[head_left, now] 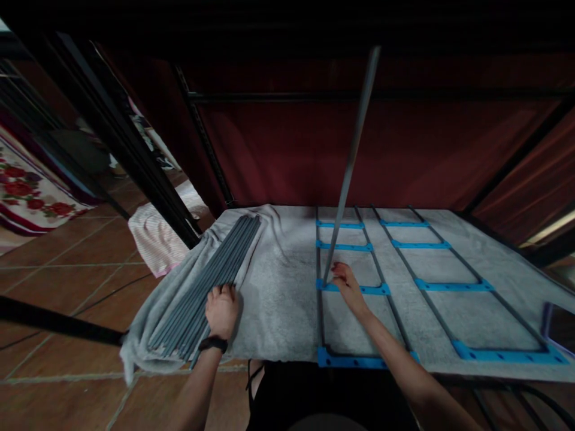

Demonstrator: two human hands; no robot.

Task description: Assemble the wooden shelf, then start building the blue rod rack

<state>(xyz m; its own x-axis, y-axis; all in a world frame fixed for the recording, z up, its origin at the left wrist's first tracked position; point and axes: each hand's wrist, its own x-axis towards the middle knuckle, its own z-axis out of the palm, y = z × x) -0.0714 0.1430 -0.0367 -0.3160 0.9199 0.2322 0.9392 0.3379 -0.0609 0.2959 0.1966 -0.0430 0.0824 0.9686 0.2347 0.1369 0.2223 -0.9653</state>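
My left hand [221, 310], with a dark band on its wrist, is curled over the right edge of a bundle of grey rods [211, 281] on the blanket. Its fingers close on a rod there, whose near end sticks out past the others. A long grey rod [353, 149] stands tilted, its lower end at the left part of a blue crossbar [376, 290]. My right hand [345, 278] is just beside that lower end, fingers loosely bent and apart. The crossbar belongs to a ladder-like frame of dark rods and blue crossbars lying flat.
A second similar frame with blue crossbars [453, 286] lies to the right. Grey blanket [278, 299] covers the surface. A phone-like object [559, 326] lies at the right edge. Black metal posts [130, 149] and a dark red curtain [287, 149] surround the surface; dark beams hang overhead.
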